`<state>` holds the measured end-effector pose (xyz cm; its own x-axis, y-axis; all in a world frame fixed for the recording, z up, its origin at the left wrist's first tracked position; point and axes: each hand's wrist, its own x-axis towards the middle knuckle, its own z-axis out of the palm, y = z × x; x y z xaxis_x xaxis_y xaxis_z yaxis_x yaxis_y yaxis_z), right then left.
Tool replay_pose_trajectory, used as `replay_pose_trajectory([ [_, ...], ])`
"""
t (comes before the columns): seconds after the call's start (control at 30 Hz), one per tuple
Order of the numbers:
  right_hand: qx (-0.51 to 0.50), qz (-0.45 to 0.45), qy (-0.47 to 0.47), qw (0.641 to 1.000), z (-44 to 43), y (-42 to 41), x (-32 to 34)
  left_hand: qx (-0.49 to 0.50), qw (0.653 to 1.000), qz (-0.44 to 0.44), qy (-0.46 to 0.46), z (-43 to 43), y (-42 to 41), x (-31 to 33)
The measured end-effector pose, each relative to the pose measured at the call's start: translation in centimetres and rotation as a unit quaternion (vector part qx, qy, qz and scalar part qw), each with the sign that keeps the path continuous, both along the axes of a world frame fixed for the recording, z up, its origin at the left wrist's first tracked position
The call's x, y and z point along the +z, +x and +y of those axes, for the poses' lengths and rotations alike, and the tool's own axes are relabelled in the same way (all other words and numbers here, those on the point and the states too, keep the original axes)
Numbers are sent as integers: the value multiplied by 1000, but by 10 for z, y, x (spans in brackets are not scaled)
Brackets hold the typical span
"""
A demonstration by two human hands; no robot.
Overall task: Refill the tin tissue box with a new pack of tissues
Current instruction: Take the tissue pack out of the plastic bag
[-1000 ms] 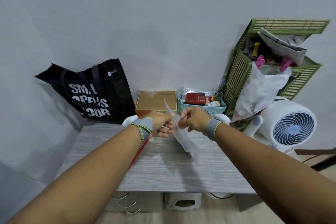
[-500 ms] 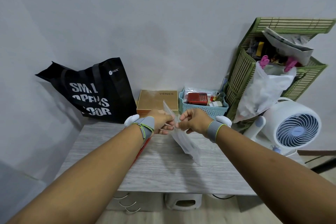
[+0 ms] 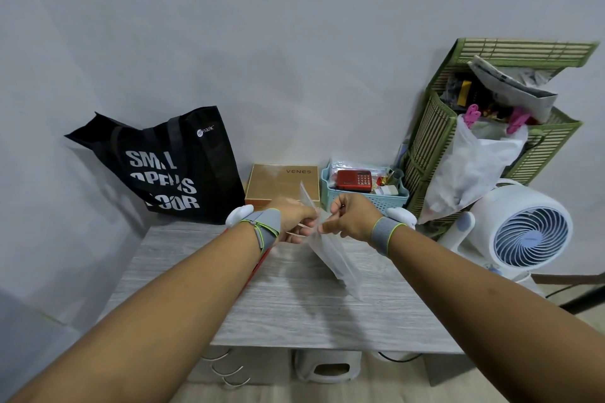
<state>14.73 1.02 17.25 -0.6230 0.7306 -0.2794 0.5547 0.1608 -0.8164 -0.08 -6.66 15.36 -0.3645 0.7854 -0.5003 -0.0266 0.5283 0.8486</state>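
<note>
I hold a clear, whitish plastic tissue pack (image 3: 334, 258) edge-on above the grey wooden table (image 3: 294, 311). My left hand (image 3: 291, 221) pinches its upper edge from the left, and my right hand (image 3: 350, 219) pinches the same edge from the right, fingertips almost touching. The pack hangs down toward the table and a flap of it sticks up between my hands. A red edge (image 3: 253, 271) shows under my left forearm; most of that thing is hidden. A tin tissue box cannot be made out.
A black tote bag (image 3: 163, 170) leans on the wall at the back left. A gold box (image 3: 278, 185) and a teal basket (image 3: 363, 193) with a red radio stand behind my hands. A green woven rack (image 3: 435, 127) and a white fan (image 3: 523, 232) stand at the right.
Both hands stay pinched on the pack's top edge with only small shifts. The view has moved slightly; the pack hangs in about the same place.
</note>
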Motion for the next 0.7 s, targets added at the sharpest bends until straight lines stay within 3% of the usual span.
replay_pose_trajectory([
  [0.17, 15, -9, 25, 1000, -3, 2, -1, -3, 1000, 18, 18, -4, 2, 1],
  [0.43, -2, 47, -39, 998, -6, 11, -1, 11, 999, 2, 46, -14, -5, -1],
  [0.7, 3, -54, 66, 996, -12, 0, 0, 20, 998, -5, 57, -18, -3, -4],
])
